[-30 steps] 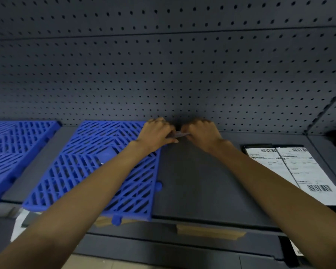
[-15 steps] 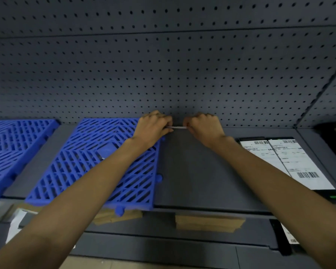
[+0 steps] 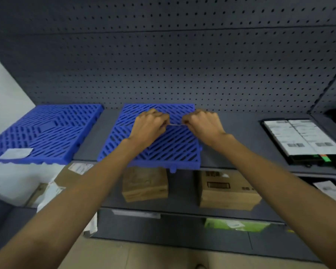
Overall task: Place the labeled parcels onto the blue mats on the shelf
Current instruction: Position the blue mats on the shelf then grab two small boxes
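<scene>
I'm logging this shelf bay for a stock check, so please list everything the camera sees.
Blue slotted plastic mats: two, blue, top shelf, left and centre.
Small white label: one, white, front corner of the left mat.
Flat black parcels with white printed labels: apparently two, side by side, top shelf right.
Brown cardboard boxes: two, brown, lower shelf.
Green packet: one, green, bottom shelf.
Grey perforated back panel: one, dark grey, behind the shelves.
Thin pale strip: one, above the centre mat.
Left hand and right hand: each pinches one end of the strip.
</scene>
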Available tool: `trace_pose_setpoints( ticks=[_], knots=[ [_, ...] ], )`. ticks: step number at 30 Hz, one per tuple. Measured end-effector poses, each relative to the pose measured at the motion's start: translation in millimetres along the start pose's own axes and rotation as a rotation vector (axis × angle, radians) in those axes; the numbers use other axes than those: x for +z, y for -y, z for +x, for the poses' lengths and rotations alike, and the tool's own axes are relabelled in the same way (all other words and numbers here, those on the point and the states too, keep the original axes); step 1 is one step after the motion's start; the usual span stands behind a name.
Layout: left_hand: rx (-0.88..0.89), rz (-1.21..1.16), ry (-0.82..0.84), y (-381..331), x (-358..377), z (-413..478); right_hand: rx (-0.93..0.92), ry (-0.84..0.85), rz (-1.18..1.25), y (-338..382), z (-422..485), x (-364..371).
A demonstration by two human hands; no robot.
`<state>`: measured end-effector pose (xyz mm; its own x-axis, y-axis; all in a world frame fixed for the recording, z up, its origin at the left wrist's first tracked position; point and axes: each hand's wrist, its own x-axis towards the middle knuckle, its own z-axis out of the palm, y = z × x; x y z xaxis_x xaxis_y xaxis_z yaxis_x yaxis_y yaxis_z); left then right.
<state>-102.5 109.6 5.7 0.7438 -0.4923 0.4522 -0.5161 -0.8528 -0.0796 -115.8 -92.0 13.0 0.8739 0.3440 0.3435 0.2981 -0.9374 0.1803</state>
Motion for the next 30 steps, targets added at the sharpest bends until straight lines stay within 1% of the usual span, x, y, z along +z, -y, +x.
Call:
trace_pose_setpoints(
  ticks=[5,8,13,17,21,24,30],
  knots=[
    [0.012,0.005,0.016,23.1,-18.4,-66.0,-0.031,-0.010,0.029,65.0,-27.3,-7.3],
    [0.021,-0.009,0.005,29.0,-28.2,-96.3,-0.009,-0.002,0.041,92.2,-41.1,-12.1],
    [-0.010,-0.017,0.060,35.8,-34.8,-133.7,0.018,-0.008,0.037,128.5,-60.1,-18.2],
    [-0.035,-0.004,0.077,34.0,-39.2,-146.5,0.059,-0.001,0.002,142.3,-68.5,-22.1],
    [-0.030,-0.001,0.134,30.3,-39.0,-151.8,0.096,0.044,-0.041,142.4,-75.1,-24.1],
    [-0.030,-0.036,0.162,25.9,-37.6,-158.3,0.061,0.061,-0.016,142.3,-82.5,-25.4],
    [-0.067,0.016,0.161,24.0,-41.3,-158.7,0.006,0.119,0.075,142.9,-91.8,-28.3]
  ],
)
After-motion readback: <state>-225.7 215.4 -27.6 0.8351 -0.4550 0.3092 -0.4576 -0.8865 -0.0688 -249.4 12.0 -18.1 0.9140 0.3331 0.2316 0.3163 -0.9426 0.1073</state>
